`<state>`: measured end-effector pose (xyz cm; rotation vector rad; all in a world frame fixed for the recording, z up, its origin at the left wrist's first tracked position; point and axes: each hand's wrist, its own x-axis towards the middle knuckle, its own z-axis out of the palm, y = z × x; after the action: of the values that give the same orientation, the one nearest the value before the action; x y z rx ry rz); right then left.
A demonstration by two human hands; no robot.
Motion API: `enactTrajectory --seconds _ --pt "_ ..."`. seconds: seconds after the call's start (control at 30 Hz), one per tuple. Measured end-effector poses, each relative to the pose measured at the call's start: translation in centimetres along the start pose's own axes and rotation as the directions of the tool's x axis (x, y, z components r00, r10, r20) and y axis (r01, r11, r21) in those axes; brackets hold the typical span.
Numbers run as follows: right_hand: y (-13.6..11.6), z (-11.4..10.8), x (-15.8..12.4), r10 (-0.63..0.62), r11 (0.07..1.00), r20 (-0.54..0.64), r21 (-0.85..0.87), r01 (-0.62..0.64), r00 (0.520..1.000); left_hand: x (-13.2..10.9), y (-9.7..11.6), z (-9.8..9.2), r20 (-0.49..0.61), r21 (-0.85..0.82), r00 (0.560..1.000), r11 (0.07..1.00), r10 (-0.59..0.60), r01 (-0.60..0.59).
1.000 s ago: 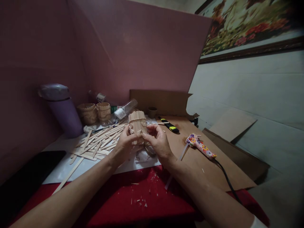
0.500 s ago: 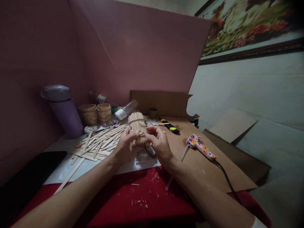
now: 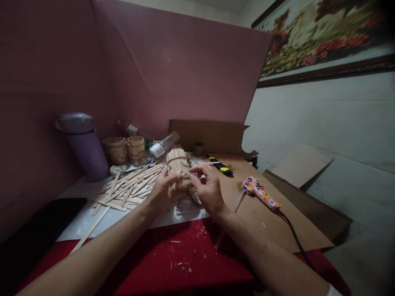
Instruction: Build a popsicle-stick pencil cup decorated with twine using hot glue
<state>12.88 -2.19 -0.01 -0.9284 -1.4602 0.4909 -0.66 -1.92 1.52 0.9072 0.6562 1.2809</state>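
A cylinder covered in pale wooden sticks (image 3: pixel 177 159), with twine wrapped round it, is held up above the white paper. My left hand (image 3: pixel 163 190) grips its lower left side, thumb across the front. On its right side, the thumb and bent fingers of my right hand (image 3: pixel 208 187) close on the lower edge, near small raised pieces on its surface. What lies between those fingertips is too small to make out. A loop of twine hangs below the cylinder, partly behind my right hand.
Loose wooden sticks (image 3: pixel 131 187) are piled at the left near two stick-covered cups (image 3: pixel 115 151) and a purple tumbler (image 3: pixel 88 152). A plastic bottle (image 3: pixel 165 144) lies behind. On cardboard at the right are a yellow-black cutter (image 3: pixel 219 165) and a patterned glue gun (image 3: pixel 261 193).
The fingers of my right hand have shifted slightly, with a wider gap showing between its thumb and index finger. My left hand keeps its hold, and the view has tilted a little.
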Motion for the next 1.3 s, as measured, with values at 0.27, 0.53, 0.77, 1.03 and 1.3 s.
enactTrajectory --seconds 0.27,0.53,0.77,1.03,1.3 --pt "-0.1 -0.1 -0.1 -0.111 0.988 0.042 -0.100 0.114 0.993 -0.1 0.0 0.0 -0.031 0.042 1.000 0.999 -0.005 0.006" --pt "-0.1 -0.6 0.0 -0.210 0.942 0.130 -0.237 0.236 0.969 0.5 -0.6 -0.9 0.017 0.137 0.999 0.989 0.048 -0.050" --pt "-0.1 -0.8 0.1 -0.190 0.929 0.157 -0.292 0.229 0.969 0.2 -0.3 -0.6 0.037 0.097 0.999 0.995 0.001 -0.004" --pt "0.1 -0.5 0.1 -0.067 0.981 0.101 -0.174 0.084 0.993 0.0 0.1 0.0 0.011 0.052 1.000 0.998 -0.021 0.020" --pt "0.0 -0.9 0.6 -0.009 0.985 0.093 -0.169 0.025 0.996 1.1 0.6 -0.9 -0.032 -0.041 0.998 0.998 0.047 -0.048"
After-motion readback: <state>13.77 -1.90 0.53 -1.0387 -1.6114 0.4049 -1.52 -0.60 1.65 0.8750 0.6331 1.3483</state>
